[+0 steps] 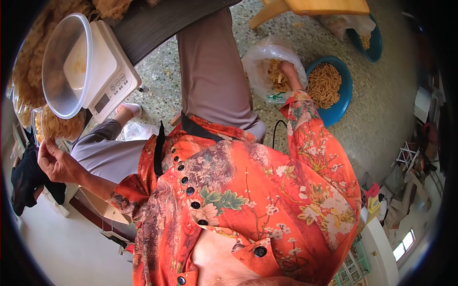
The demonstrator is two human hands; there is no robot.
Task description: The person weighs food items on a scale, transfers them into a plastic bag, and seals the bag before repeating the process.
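My left hand (58, 163) is at the left, its fingers pinched on the near edge of a clear plastic container (59, 125) of yellowish pieces. Just beyond it, an empty clear round bowl (61, 97) rests tilted-looking on a white digital scale (113, 90). Off to the right, my right hand (288, 71) reaches down into an open translucent bag (257, 59) that holds yellowish flat pieces (277, 82). Its fingertips are hidden among the pieces. Beside that bag stands a blue basin (347, 90) with brown stick-shaped pieces (324, 86).
A dark table edge (157, 26) crosses the upper left, with bagged food (33, 62) on it. A wooden stool (329, 5) and a second teal basin (375, 45) are at the upper right. Part of another person in dark clothing (31, 178) shows at the far left.
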